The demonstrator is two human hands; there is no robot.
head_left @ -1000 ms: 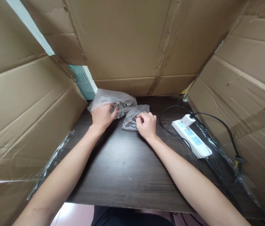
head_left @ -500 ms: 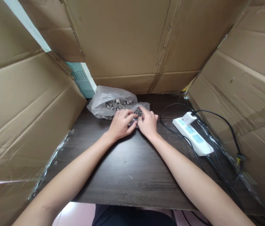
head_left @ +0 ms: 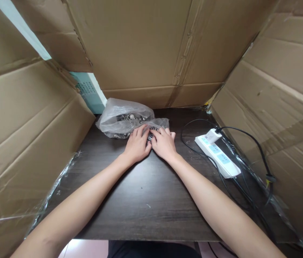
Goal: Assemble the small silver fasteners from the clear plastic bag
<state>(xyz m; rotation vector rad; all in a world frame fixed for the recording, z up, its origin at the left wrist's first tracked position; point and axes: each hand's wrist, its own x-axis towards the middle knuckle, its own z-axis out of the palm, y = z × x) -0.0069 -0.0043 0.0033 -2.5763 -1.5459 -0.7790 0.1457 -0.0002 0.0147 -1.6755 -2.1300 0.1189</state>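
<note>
A large translucent plastic bag [head_left: 108, 125] lies at the back of the table, its mouth showing many small silvery metal parts [head_left: 132, 117]. Against its right side is a smaller translucent plastic bag [head_left: 163, 123] with similar small metal parts in it. My left hand [head_left: 137, 145] is closed on the near left side of the smaller bag, fingers bent over its edge. From the right, my right hand [head_left: 163, 144] grips the same bag, with the thumbs close together. The hands cover much of this bag, and the fingertips are partly hidden.
A white power strip [head_left: 218, 156] with a white plug-in adapter [head_left: 213, 136] lies on the right, black cables [head_left: 257, 148] around it. Cardboard walls [head_left: 140, 43] enclose the dark wooden table [head_left: 140, 208] on the left, back and right.
My fingers have come down over the smaller bag's mouth, so fewer metal parts show in it. Both hands are slightly lower and closer together. The whole view has shifted slightly.
</note>
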